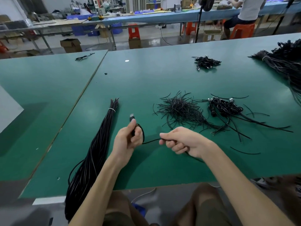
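Observation:
My left hand grips the plug end of a thin black cable above the green table. Its silver connector sticks up past my thumb, and a loop of the cable curls round my fingers. My right hand pinches the same cable a short way to the right; the rest trails under that hand toward the table's near edge.
A long tied bundle of black cables lies left of my hands and hangs over the near edge. A heap of short black ties and coiled cables lie right of centre. More cable piles sit farther back and at the right edge.

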A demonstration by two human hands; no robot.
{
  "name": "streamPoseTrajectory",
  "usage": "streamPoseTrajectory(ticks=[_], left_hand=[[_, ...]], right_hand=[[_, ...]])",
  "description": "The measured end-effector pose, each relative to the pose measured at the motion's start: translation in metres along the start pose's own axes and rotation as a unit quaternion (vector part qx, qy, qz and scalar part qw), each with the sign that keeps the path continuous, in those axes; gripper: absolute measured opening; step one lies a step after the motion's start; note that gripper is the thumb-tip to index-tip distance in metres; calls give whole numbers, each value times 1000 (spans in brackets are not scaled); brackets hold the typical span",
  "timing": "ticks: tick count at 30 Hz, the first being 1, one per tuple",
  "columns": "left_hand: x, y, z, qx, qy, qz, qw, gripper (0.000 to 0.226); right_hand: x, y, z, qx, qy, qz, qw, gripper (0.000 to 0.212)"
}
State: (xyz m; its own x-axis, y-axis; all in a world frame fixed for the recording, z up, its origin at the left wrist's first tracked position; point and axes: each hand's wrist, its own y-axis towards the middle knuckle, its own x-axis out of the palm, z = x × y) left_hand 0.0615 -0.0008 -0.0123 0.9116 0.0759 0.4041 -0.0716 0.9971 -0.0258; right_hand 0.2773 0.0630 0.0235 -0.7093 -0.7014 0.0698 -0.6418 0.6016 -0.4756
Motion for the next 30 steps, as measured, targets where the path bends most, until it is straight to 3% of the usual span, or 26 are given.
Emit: streamPoseTrajectory(ticks=[2, 4, 6, 9, 14, 17, 21, 27, 30], left_hand=[[9, -2, -7, 24, 161, -19, 987, 54], [17, -4, -15, 58, 298, -38, 952, 54], [20, -5, -20, 113, 377, -34, 919, 49], [22, -7, -17, 181, 423, 37, 887, 35], [14, -8, -15, 151, 305, 89, 936, 41], [11, -11, -13, 123, 248, 64, 959, 46], [12, -13, -7, 66, 100, 23, 993, 50], [7, -11, -3, 20, -86, 16, 996, 48], [2, -9, -4, -6, -104, 1, 995, 47]], right_hand=[[-4, -1, -11, -9, -39, 33, 999, 26], [1, 1, -22, -39, -64, 74, 994, 18], [12, 4, -31, -88, -24, 105, 990, 15], [37, 9, -32, -148, 90, 133, 976, 16], [81, 13, -4, -195, 130, 160, 959, 10], [98, 16, 11, -254, 124, 181, 942, 7], [101, 19, 23, -224, 158, 141, 951, 16], [84, 19, 27, -170, 196, 114, 959, 46], [82, 22, 31, -188, 143, 88, 968, 35]])
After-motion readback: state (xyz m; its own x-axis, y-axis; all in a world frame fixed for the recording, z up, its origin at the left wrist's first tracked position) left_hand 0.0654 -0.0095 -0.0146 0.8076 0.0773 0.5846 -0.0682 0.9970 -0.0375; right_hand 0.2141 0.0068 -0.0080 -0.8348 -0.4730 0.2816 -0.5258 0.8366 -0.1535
